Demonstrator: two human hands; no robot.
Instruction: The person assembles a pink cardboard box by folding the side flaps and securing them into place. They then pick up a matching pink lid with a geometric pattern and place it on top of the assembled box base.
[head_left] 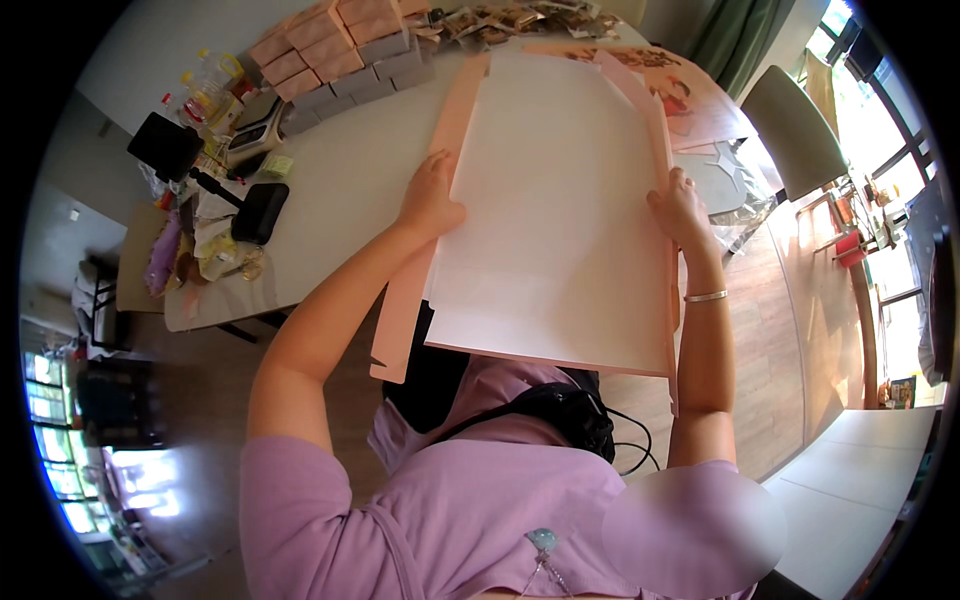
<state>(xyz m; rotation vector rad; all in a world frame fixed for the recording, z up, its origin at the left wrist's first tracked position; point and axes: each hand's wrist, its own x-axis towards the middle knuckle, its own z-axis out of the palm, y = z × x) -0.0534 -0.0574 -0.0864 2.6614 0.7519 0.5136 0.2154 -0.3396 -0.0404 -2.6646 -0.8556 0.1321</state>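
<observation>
A large cardboard box blank [555,210] lies over the table's near edge, its near end jutting out above my lap. Its broad panel is white, with long pink flaps along both sides and a narrow pink strip at the near end. My left hand [432,200] grips the left side, fingers on the pink flap and thumb on the white panel. On the opposite edge my right hand [684,210] is closed around the right flap, partly raised there. The undersides of the blank are hidden.
Stacked pink and grey boxes [330,50] stand at the far left, beside small packets [530,18]. A black stand [260,213], a scale [255,130] and bottles [207,85] crowd the left side. A printed pink sheet [690,100] lies far right near a chair [793,130].
</observation>
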